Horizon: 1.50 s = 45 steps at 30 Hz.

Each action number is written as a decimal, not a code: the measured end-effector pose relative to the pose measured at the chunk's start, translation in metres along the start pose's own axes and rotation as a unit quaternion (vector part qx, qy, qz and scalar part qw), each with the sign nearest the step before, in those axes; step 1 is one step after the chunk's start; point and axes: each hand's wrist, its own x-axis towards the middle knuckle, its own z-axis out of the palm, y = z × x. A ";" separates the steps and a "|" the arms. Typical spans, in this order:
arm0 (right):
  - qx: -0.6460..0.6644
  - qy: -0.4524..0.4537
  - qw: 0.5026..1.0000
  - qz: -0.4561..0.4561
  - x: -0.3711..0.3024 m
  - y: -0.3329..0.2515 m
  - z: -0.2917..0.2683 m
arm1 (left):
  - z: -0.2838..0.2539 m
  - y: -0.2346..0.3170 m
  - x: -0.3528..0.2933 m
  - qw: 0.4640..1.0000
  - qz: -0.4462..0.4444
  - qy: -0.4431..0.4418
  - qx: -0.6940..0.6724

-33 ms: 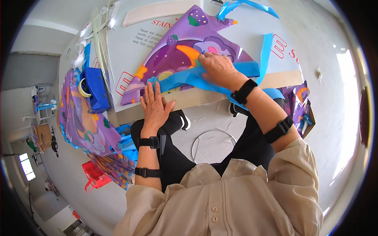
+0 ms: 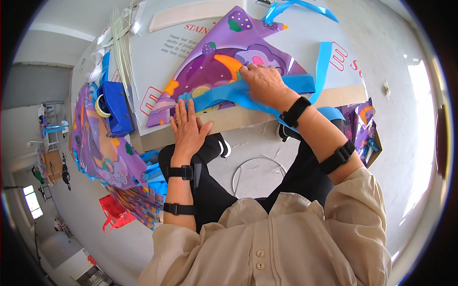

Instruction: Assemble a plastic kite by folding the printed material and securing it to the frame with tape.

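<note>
Left grip (image 2: 187,129) flat, released, right grip (image 2: 265,85) curled, hold unclear, both over one purple sheet (image 2: 202,66)

Beige shirt (image 2: 296,238) with pale buttons at lower centre, loose sleeves (image 2: 360,205), black trousers (image 2: 214,200) mid-frame, black buckled straps (image 2: 298,110) left and right of centre

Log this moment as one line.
left hand: flat, touching glossy purple printed sheet | right hand: curled over flat blue ribbon on sheet | boxy blue tape dispenser: left of sheet
</note>
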 end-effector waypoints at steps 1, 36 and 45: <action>-0.024 -0.030 0.999 0.011 0.001 0.001 0.001 | 0.000 0.000 0.000 1.000 0.000 -0.001 -0.003; 0.280 -0.028 0.950 0.135 -0.038 0.057 -0.025 | 0.001 -0.004 -0.001 1.000 0.008 0.005 -0.014; 0.084 -0.019 0.968 0.236 -0.043 0.068 -0.014 | -0.002 -0.005 0.000 1.000 0.006 -0.012 -0.025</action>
